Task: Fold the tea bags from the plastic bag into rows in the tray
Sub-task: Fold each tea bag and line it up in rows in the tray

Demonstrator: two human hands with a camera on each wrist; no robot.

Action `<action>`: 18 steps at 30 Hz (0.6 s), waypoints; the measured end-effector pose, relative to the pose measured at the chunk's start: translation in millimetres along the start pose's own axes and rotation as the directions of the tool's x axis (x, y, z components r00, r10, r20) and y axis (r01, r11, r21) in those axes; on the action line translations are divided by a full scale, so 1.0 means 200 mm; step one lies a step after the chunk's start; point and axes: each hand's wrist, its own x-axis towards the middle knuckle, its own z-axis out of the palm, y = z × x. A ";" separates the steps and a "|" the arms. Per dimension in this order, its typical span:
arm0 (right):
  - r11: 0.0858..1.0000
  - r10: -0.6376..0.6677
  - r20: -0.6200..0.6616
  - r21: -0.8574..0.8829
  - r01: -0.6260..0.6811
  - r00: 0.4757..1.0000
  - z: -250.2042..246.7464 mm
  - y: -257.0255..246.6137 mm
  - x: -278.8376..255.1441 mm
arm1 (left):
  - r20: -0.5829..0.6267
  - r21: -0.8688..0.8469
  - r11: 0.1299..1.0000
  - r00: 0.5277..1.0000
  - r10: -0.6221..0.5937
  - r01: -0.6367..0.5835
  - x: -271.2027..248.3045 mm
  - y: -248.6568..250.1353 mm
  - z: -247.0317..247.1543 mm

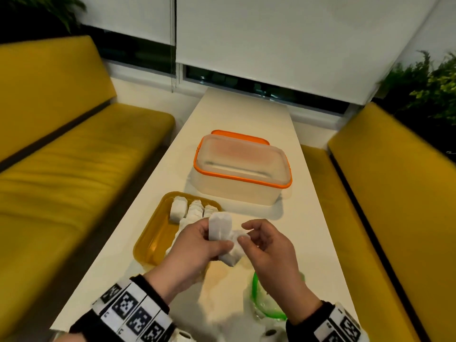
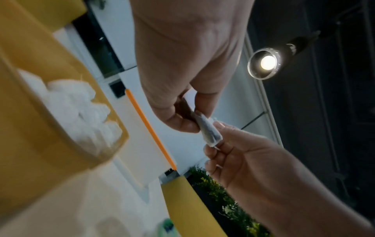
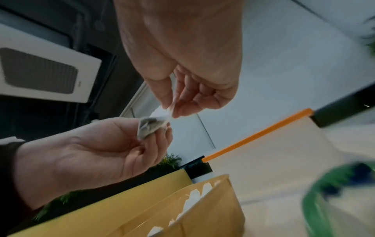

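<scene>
White tea bag (image 1: 220, 230) pinched between left hand (image 1: 197, 245) and right hand (image 1: 265, 245), fingers curled.

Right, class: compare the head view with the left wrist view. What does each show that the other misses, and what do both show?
Only the head view shows the whole clear box with the orange rim, the lid behind it, the yellow benches and both wristbands.

Only the left wrist view shows the ceiling lamp and the underside of the left hand.

Both show the two hands pinching one tea bag between them, the right hand at its end, and the yellow tray with folded tea bags in it.
</scene>
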 end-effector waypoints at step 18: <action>0.757 0.053 0.432 -0.606 0.246 0.900 0.75 -0.22 0.71 | -0.356 -0.101 0.993 0.934 0.028 -0.068 -0.16 -0.10 -0.73</action>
